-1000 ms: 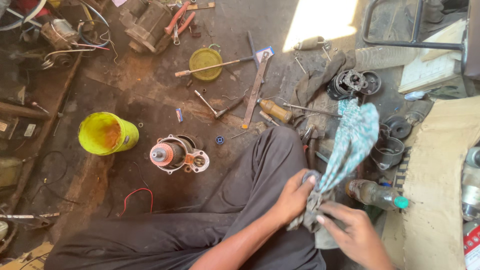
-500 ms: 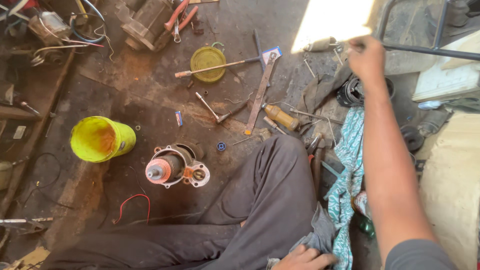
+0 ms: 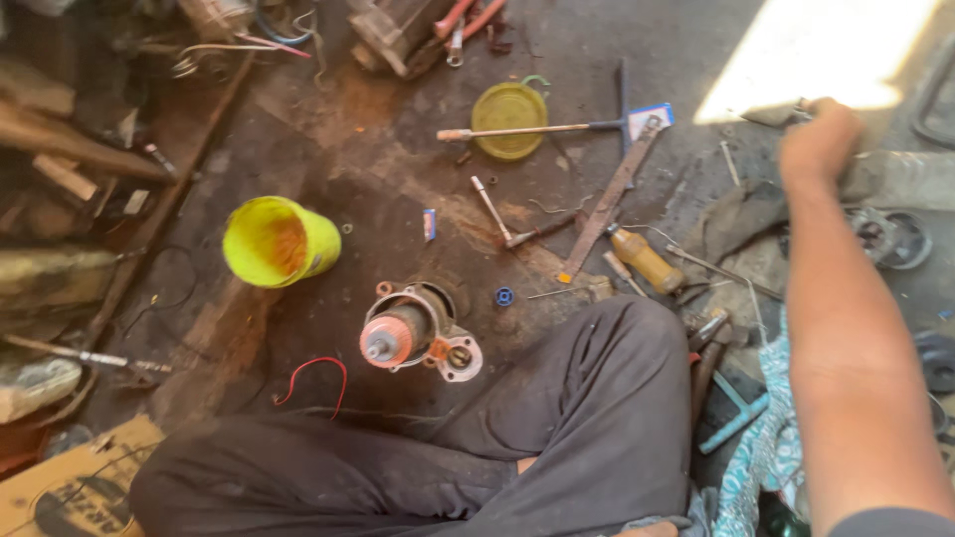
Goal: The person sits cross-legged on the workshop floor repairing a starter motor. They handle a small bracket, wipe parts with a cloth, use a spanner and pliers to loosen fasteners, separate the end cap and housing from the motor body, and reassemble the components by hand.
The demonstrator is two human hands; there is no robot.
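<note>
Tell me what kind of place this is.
Probably a floor-level motor repair workshop: a dismantled grey motor housing with copper armature stands on the oil-stained concrete floor, with a long metal T-handle wrench and a yellow-handled screwdriver lying around it.

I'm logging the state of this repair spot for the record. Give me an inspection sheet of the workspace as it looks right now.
Surface: dark, oily floor with rusty stains.
Job's things: grey rag under the outstretched right hand; starter motor lying in front of the crossed legs.
Clutter: yellow cup on its side, yellow lid, T-handle wrench, yellow-handled screwdriver, flat metal bar, patterned cloth.
Grippers: right hand reaches far forward, grip unclear; left hand barely visible at the bottom edge.
Cables: red wire beside the knee; wires top left.
Surroundings: cardboard, wood scraps, sunlit patch.
</note>
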